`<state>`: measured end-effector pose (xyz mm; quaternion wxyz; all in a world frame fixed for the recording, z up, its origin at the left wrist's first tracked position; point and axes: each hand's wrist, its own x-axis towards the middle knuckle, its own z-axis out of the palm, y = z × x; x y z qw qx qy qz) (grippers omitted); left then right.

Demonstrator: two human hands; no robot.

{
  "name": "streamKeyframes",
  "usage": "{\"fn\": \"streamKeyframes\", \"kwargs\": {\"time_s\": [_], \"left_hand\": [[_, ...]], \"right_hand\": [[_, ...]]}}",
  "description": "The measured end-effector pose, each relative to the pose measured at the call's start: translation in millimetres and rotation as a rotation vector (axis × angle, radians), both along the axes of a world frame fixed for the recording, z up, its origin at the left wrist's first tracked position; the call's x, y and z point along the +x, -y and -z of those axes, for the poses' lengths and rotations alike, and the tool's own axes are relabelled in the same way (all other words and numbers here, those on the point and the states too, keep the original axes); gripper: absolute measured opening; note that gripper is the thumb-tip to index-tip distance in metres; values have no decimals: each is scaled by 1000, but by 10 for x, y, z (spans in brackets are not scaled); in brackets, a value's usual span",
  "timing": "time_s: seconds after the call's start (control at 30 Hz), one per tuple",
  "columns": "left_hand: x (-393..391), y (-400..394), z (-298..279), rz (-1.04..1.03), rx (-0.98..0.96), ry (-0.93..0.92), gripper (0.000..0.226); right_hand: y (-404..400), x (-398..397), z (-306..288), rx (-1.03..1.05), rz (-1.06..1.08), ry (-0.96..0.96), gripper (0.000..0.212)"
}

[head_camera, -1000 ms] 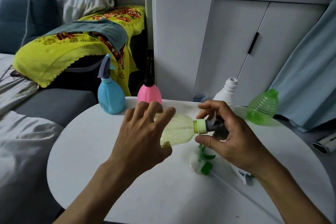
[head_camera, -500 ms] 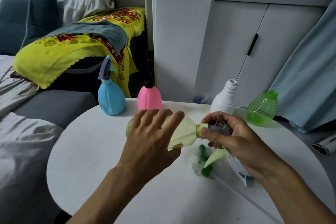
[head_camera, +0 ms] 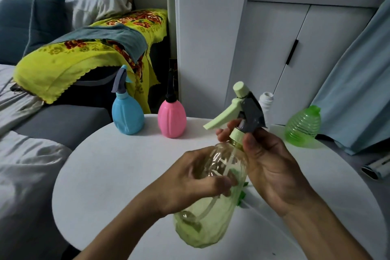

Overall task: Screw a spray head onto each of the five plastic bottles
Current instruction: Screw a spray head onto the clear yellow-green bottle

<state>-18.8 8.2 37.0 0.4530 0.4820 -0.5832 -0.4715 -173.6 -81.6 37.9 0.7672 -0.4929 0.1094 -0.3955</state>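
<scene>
I hold a clear yellow-green bottle (head_camera: 207, 219) nearly upright over the white round table (head_camera: 109, 175). My left hand (head_camera: 196, 179) grips its body. My right hand (head_camera: 268, 160) pinches the collar of the green-and-grey spray head (head_camera: 242, 107) sitting on its neck. At the back stand a blue bottle (head_camera: 127, 114) with a grey spray head and a pink bottle (head_camera: 172, 118) with a black nozzle. A white bottle (head_camera: 266, 105) with an open neck stands behind the spray head. A ribbed green bottle (head_camera: 302, 126) stands at the right.
A green part (head_camera: 242, 195) lies on the table, mostly hidden behind the held bottle. A sofa with a yellow floral blanket (head_camera: 84, 59) is at the left, a white cabinet (head_camera: 295, 53) behind, a blue curtain (head_camera: 358, 82) at the right.
The bottle went from lying sideways to nearly upright and closer to me. The spray head now stands above my right hand, and my left hand has shifted round the body.
</scene>
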Motion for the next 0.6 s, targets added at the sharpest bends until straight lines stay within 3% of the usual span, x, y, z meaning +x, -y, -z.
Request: {"fn": "streamKeyframes", "kwargs": {"time_s": [0.17, 0.3, 0.4, 0.5, 0.6], "left_hand": [[-29, 38, 16, -84, -33, 81, 41], [-59, 44, 43, -254, -80, 340, 54], [-84, 36, 19, -114, -69, 368, 39], [-57, 7, -63, 148, 87, 240, 34], [-73, 6, -44, 139, 185, 182, 44]], "right_hand": [[-48, 28, 24, -36, 181, -78, 47], [-70, 32, 72, 7, 209, -38, 37], [-25, -9, 48, 29, -17, 0, 30], [-8, -42, 38, -62, -178, -76, 34], [-50, 15, 27, -35, -103, -87, 42]]}}
